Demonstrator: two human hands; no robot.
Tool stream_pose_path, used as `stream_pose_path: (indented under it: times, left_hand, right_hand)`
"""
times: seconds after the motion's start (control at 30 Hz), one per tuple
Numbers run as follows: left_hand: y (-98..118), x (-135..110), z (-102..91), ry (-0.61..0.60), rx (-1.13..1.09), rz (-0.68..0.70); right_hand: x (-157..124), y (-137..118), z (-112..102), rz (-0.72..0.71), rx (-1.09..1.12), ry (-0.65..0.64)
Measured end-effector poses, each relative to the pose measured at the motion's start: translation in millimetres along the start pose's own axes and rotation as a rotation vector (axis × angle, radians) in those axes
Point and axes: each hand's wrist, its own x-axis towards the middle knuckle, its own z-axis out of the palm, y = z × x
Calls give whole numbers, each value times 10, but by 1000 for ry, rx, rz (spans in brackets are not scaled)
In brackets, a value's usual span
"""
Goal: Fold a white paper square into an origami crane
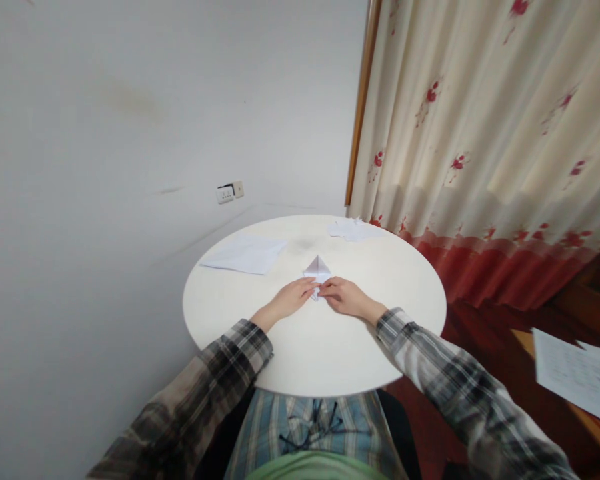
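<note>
Toward the far-left edge of the round white counter [300,363] lie flat paper sheets [245,255]. Right of them, the person's left hand [296,295] has its fingers laid low over the folded white paper [317,265], which sits near the counter's middle, its peak toward the far edge. The right hand [347,297] meets its near end with fingers drawn together; whether either grip pinches or only presses cannot be told. Good creasing here would call for steady left fingers, aligned edges and firm right-hand pressure. Crumpled paper [353,230] lies by the far-right edge.
</note>
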Motion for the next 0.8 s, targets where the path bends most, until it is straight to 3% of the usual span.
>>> stream_pose_path:
  times: [0.3, 0.8]
  left_hand:
    - [-75, 7, 22, -56, -42, 12]
    - [-93, 11, 32, -78, -82, -22]
  right_hand:
    - [-69, -19, -1, -94, -25, -33]
    - [-68, 45, 34, -17, -48, 15]
